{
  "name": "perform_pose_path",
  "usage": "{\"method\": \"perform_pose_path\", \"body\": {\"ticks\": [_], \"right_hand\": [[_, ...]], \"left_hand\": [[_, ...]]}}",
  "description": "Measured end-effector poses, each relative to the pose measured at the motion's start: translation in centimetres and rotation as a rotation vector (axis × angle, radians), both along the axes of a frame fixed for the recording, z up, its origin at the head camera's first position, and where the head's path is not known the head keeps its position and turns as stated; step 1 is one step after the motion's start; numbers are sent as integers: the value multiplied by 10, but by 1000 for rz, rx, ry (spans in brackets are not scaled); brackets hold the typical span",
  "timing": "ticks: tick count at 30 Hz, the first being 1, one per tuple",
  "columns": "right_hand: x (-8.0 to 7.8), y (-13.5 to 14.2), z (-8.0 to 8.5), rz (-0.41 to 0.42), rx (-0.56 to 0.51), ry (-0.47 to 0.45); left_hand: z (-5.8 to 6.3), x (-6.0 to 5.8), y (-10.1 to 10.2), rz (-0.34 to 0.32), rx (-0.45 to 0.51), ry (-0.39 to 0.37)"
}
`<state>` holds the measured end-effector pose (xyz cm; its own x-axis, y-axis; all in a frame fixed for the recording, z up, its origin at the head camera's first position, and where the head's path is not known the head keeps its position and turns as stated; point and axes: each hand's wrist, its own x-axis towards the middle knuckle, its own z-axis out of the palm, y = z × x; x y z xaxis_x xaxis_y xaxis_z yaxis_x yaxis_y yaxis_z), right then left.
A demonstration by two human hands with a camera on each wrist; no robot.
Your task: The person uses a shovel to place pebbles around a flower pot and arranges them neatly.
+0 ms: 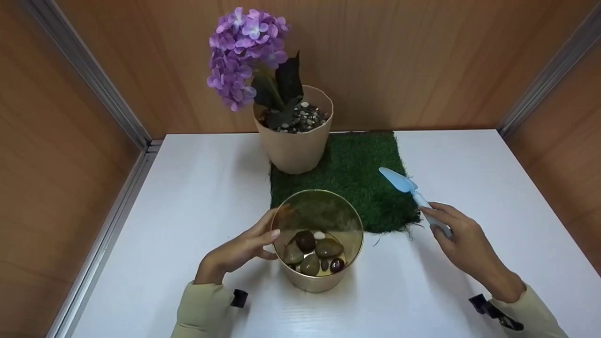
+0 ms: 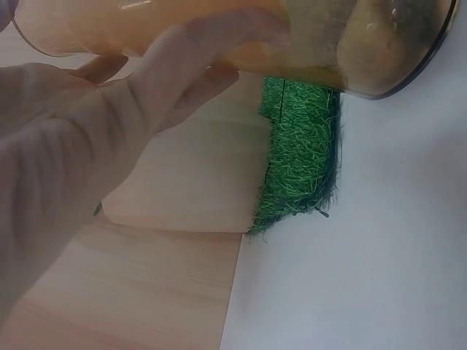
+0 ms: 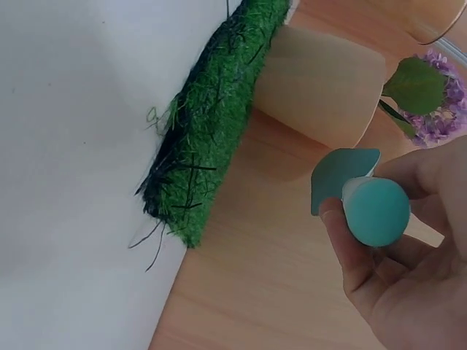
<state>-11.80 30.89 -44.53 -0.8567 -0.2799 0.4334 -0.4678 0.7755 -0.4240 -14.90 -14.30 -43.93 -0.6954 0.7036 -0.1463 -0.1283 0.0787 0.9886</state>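
My left hand (image 1: 246,241) grips the side of an amber see-through glass container (image 1: 315,283), its fingers wrapped round the far left side and the thumb at the near left. Inside lie several smooth stones (image 1: 328,248), brown, dark and one small white. In the left wrist view the container (image 2: 314,44) shows at the top, with the fingers curved along it. At the right, my right hand (image 1: 462,239) holds a light blue trowel (image 1: 398,180) by its handle, blade pointing to the upper left over the mat's right edge. The handle's round end (image 3: 377,211) faces the right wrist camera.
A beige pot (image 1: 295,149) holding pebbles and a purple hydrangea (image 1: 246,51) stands at the back on a green turf mat (image 1: 361,164). Both lie on a white table (image 1: 202,188). Wooden panels (image 1: 404,61) rise behind and at the sides.
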Motion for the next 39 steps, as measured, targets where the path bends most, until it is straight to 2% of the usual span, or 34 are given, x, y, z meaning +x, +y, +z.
{"method": "perform_pose_path", "body": {"ticks": [7, 11, 16, 26, 31, 39], "right_hand": [[1, 0, 8, 46, -108, -133], [2, -1, 13, 87, -249, -268], [5, -3, 21, 72, -379, -445], [4, 3, 25, 70, -577, -680], [4, 6, 26, 100, -652, -724], [3, 7, 27, 235, -777, -774]], "left_hand": [[0, 0, 0, -3, 10, -1], [-1, 0, 4, -22, 27, 6], [-1, -1, 10, -35, 33, 14], [-2, -1, 12, -33, 33, 19], [-3, -1, 12, -30, 37, 23], [-2, -1, 12, -15, 19, 19]]}}
